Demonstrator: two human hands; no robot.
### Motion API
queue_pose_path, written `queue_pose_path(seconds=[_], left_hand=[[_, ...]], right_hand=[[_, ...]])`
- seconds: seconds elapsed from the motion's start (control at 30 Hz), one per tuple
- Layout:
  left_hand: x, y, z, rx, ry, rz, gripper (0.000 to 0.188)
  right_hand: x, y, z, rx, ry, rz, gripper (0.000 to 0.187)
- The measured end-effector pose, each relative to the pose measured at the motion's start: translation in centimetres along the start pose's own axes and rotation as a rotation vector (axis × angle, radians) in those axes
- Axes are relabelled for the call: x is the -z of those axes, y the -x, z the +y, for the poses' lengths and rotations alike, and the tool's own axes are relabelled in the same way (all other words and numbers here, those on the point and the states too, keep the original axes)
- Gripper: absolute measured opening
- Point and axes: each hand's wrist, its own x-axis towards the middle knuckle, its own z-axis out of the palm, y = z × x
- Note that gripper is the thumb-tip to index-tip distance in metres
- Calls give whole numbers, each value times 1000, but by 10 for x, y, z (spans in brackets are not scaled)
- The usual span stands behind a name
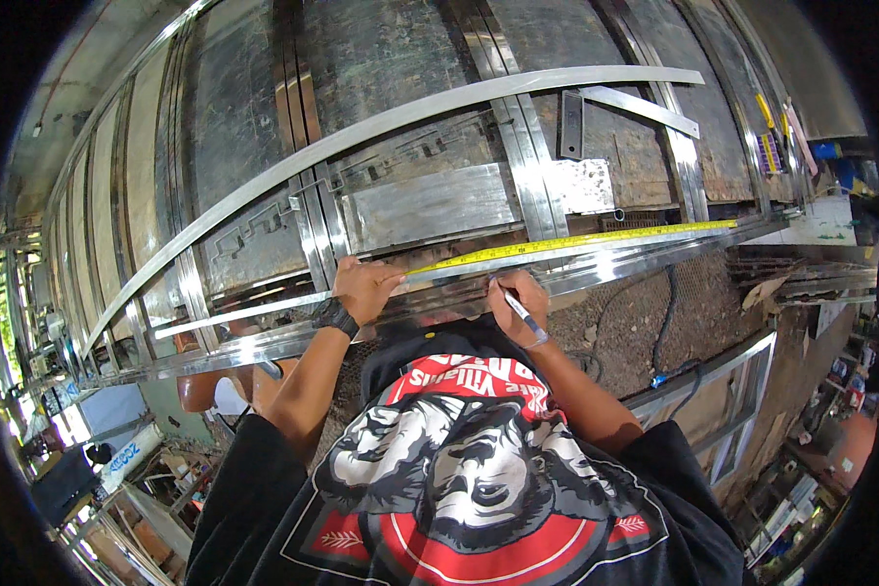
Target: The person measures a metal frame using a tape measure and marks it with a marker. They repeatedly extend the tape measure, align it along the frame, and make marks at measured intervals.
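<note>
A yellow measuring tape (571, 239) lies stretched along a shiny flat metal bar (239, 312) at the near edge of the metal frame. My left hand (363, 290), a dark watch on its wrist, pinches the tape's left end against the bar. Closed around a white marker pen (523, 313), my right hand (518, 303) rests by the near side of the bar, below the tape. The pen's tip is hidden by the fingers. Where the tape ends at the right, I cannot make out a case.
A long silvery bar (400, 115) lies slantwise across the frame's crosspieces (532, 176). Beyond the tape are a dark rectangular tube piece (571, 125) and a short metal strip (645, 109). A metal window-like frame (752, 391) and a black cable (669, 313) lie at the right.
</note>
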Motion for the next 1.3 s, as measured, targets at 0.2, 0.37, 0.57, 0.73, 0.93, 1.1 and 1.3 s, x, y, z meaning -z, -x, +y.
queue_pose_path(seconds=[0.2,0.37,0.57,0.73,0.93,1.1,1.3], left_hand=[[0,2,2,-28,-23,50,22],[2,1,4,-5,-23,0,23],[-2,3,2,-19,-1,47,23],[2,1,7,-31,-17,70,20],[4,1,8,-25,1,62,20],[3,1,9,-51,22,124,19],[-3,2,2,-64,-21,129,20]], right_hand=[[-8,-4,-8,-16,8,-42,18],[-7,-5,-9,-25,38,-58,18],[-8,-4,-10,-46,48,-56,18],[-7,-5,-9,-35,32,-55,17],[-12,-5,-7,-88,0,-63,16],[-19,-11,-7,-23,-17,-79,15],[-23,-11,-5,19,19,-122,18]])
